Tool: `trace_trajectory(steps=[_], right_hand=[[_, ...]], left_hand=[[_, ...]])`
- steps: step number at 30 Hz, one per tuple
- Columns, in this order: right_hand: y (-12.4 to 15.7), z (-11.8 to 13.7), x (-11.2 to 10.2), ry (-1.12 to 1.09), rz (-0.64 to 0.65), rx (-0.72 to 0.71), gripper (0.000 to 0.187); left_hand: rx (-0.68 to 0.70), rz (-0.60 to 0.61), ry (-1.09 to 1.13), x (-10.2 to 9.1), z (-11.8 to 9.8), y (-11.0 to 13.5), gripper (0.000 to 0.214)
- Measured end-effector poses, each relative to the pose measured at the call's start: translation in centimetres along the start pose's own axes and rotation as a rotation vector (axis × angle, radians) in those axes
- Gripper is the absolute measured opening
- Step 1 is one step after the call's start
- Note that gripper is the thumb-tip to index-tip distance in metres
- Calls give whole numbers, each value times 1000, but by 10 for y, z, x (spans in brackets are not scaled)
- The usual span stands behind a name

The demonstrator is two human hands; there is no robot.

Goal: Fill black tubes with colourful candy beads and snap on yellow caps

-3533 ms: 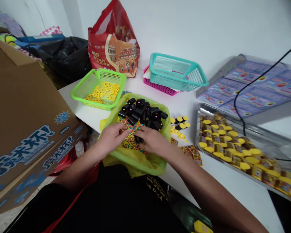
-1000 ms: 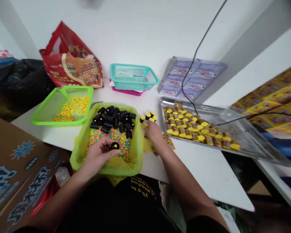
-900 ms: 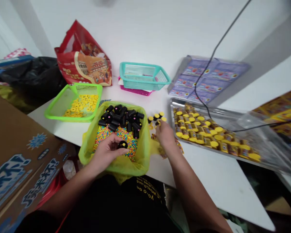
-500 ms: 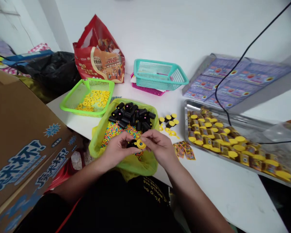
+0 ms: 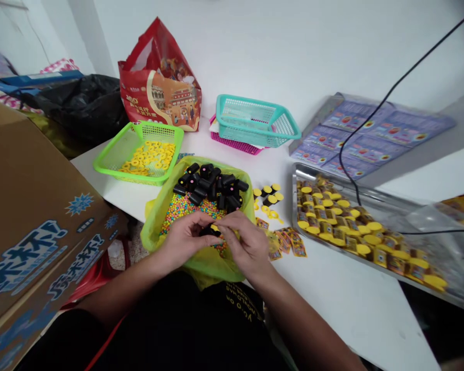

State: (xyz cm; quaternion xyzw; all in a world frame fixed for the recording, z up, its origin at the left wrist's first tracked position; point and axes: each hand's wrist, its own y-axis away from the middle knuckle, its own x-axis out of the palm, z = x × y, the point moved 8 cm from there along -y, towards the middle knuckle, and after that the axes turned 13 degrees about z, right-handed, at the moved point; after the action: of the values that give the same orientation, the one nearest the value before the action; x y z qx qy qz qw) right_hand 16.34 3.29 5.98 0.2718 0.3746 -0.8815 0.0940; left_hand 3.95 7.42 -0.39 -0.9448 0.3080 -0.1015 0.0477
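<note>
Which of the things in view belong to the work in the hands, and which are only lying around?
Probably the job's:
black cylinder in the left hand
yellow piece at the right hand
lined basket
beads
yellow rings
capped cylinders
printed cards

Apparently just lying around:
red bag
black bag
teal basket
purple boxes
carton

- Our left hand [image 5: 181,239] and right hand [image 5: 249,242] meet over the yellow-lined basket [image 5: 150,234], blocking much of its near half from above
- Just behind them, a heap of black cylinders [image 5: 204,184] fills the far side
- To our right, yellow-capped pieces [image 5: 270,199] and printed cards [image 5: 298,245] crowd the strip before the metal tray [image 5: 294,201]
- A black cable [image 5: 340,154] crosses the tray's far edge
- In front of the tray, the white table [image 5: 348,299] leaves us open passage
- A cardboard box [image 5: 42,180] walls off our left
</note>
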Motion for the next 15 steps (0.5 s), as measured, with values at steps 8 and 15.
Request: trace_trajectory(steps=[8,15], right_hand=[[9,-28,10,-381,-70,356,9],[24,-47,22,-764,-38,644,40]], left_hand=[[-44,-85,-132,-4,-14,5,29],[-58,-133,-431,-1,-20,8,32]])
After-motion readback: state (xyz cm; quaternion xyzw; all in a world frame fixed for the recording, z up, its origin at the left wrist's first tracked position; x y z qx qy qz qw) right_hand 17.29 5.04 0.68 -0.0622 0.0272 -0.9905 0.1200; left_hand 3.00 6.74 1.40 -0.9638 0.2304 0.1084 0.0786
